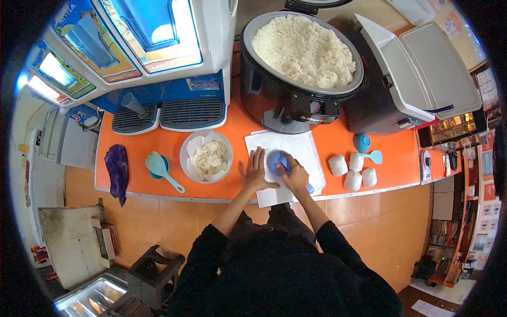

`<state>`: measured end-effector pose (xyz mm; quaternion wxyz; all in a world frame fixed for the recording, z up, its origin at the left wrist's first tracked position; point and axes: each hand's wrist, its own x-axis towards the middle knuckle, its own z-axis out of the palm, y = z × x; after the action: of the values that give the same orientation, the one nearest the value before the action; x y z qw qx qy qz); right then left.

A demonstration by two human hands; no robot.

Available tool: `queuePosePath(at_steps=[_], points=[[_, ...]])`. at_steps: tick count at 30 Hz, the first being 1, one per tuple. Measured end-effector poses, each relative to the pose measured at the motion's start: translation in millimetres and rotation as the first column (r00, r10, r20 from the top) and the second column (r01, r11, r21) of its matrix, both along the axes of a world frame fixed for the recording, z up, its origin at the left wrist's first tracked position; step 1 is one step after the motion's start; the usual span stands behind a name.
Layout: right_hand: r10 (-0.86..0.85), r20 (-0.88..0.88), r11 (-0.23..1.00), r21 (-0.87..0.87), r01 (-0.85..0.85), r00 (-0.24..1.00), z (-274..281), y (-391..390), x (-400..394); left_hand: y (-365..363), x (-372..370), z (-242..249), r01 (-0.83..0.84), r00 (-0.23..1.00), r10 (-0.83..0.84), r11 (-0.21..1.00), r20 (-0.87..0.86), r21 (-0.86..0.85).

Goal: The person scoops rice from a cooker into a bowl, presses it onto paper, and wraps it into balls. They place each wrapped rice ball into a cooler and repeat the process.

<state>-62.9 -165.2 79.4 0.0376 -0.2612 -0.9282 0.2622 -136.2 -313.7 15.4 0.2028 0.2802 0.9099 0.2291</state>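
Observation:
My left hand (255,171) lies flat with fingers spread on a stack of white paper sheets (264,141). My right hand (294,174) is closed on a round blue scoop (274,159), which rests on the same paper. Blue also shows below that hand, perhaps the scoop's handle. To the left stands a white bowl (185,158) lined with paper, with cooked rice (209,158) in it. On the right sit several white paper-wrapped bundles (338,165), beside a light blue spoon (375,156) and a small blue cup (362,142).
A large rice cooker (269,100) full of rice stands behind the paper, with an open cooler box (375,100) to its right. A drink dispenser (216,79) fills the back left. A pale green rice paddle (158,165) and a purple cloth (117,169) lie on the orange counter (237,121).

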Motion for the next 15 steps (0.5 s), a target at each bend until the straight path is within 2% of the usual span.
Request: queuePosePath(at_steps=[2,3,4,5,6,7,8,9,10,12,13,14,15], points=[[0.11,-0.103,0.989,-0.092,-0.119,0.989,-14,12,16,1,-1,8,0.0,1.0,0.0,1.0,0.002,-0.024],[0.11,-0.108,0.989,-0.091,-0.12,0.988,-12,17,13,0,0,10,0.001,1.0,-0.001,0.999,0.009,-0.052],[0.078,-0.09,0.98,-0.176,-0.093,0.993,-10,21,9,-4,7,12,0.003,1.0,-0.002,0.998,0.008,-0.056],[0.052,-0.075,0.964,-0.255,-0.07,0.996,-7,26,5,-9,12,14,-0.035,0.996,0.039,0.998,-0.076,0.049],[-0.135,-0.07,0.847,-0.526,0.079,0.988,-3,37,5,-10,14,17,-0.066,0.983,0.092,0.985,-0.161,0.161],[-0.306,-0.004,0.63,-0.75,0.199,0.952,-2,55,10,-14,25,9,-0.073,0.98,0.101,0.984,-0.17,0.163],[-0.476,-0.052,0.562,-0.786,0.258,0.878,-4,70,12,-20,40,0,-0.039,0.969,0.082,0.982,-0.234,0.183],[-0.494,-0.171,0.628,-0.748,0.214,0.852,-8,95,15,-22,45,-5,0.0,0.953,0.06,0.98,-0.298,0.197],[-0.496,-0.291,0.742,-0.631,0.225,0.818,-9,116,13,-22,44,1,0.0,0.951,0.06,0.981,-0.302,0.194],[-0.413,-0.303,0.874,-0.397,0.281,0.859,-6,148,4,-25,53,14,0.264,0.954,-0.199,0.914,-0.225,0.31],[-0.418,-0.301,0.871,-0.401,0.284,0.857,-18,165,-2,-23,54,12,0.267,0.953,-0.203,0.914,-0.225,0.305],[-0.41,-0.22,0.893,-0.292,0.341,0.885,-44,182,-11,-18,53,6,0.278,0.944,-0.198,0.91,-0.265,0.307],[-0.409,-0.135,0.906,-0.175,0.385,0.903,-45,185,-20,-13,51,8,0.289,0.933,-0.193,0.906,-0.305,0.309]])
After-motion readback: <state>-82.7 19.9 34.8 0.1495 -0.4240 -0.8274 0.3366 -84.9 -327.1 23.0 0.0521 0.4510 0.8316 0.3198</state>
